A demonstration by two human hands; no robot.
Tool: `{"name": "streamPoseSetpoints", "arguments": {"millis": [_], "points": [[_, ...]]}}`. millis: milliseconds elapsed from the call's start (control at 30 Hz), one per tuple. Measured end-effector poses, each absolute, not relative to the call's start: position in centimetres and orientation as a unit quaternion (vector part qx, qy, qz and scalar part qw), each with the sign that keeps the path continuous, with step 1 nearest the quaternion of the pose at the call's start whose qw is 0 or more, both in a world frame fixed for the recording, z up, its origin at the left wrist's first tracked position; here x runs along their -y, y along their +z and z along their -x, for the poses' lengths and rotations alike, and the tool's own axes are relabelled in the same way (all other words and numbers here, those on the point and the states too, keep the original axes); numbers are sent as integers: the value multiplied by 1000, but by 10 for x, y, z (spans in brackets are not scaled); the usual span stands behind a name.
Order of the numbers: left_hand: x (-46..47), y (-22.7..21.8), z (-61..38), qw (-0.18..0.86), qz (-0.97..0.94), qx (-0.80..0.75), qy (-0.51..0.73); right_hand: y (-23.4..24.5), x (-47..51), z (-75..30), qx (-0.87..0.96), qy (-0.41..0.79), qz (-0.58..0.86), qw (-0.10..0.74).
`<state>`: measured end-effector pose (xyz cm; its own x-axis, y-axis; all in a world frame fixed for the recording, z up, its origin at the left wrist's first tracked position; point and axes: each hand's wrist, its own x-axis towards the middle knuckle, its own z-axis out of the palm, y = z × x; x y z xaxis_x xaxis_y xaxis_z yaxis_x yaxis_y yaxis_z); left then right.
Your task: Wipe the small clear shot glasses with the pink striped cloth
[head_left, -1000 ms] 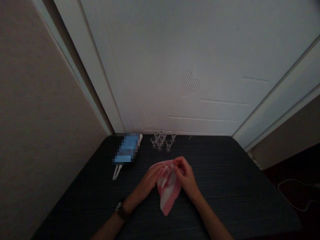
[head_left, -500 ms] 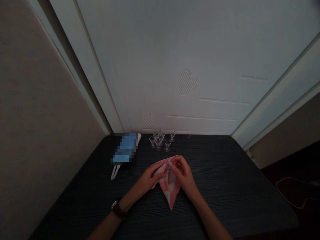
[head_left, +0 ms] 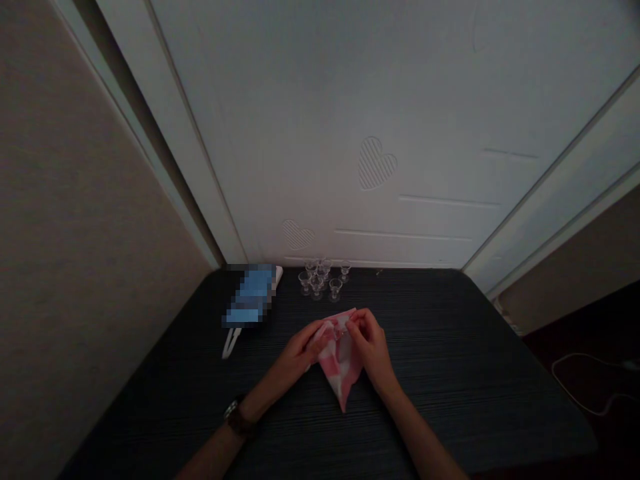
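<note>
A white panel (head_left: 300,120) with engraved hearts and grooves stands upright behind the dark, rounded-corner table (head_left: 465,373). Above the table's near half, the left hand (head_left: 300,353) and right hand (head_left: 371,343) are positioned slightly apart, one at each side of the pink-and-white cloth (head_left: 343,373). The left hand clamps the cloth between thumb and fingers; the right hand pinches it with bent fingers. One corner of the cloth hangs down, pointing toward the person. A pixelated device with a blue face (head_left: 253,297) lies at the table's far left, with a white loop (head_left: 231,343) at its near end. A dark-banded wristwatch (head_left: 237,419) is worn on the left wrist. Small clear stemmed cups (head_left: 335,289) stand upright in a group near the panel, beyond the hands. One clear cup (head_left: 340,332) sits in the cloth between both hands; whether fingers contact it directly cannot be determined.
</note>
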<state>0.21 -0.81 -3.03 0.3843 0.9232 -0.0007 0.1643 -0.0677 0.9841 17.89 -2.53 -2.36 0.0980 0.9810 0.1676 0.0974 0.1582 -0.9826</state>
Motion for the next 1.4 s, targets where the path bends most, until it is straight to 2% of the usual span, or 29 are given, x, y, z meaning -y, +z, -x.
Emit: {"name": "streamPoseSetpoints", "arguments": {"millis": [100,267,533,833,1033,1133,1400], "points": [[5,-26,1,594,-567,-436,369,-22,26,-178,527,427,486,551],[3,-18,5,629,-523,-419,396,-20,29,-176,561,427,446,552],[4,-12,5,630,-523,-416,395,-18,31,-175,588,411,450,532],[4,-22,2,621,-570,-423,332,-14,32,-180,609,353,483,522],[6,-20,-1,577,-598,-431,351,-13,33,-177,612,340,507,503],[9,-13,-1,586,-593,-432,343,-12,33,-176,611,347,502,505],[6,-14,4,619,-520,-418,415,-16,32,-176,634,353,480,492]]}}
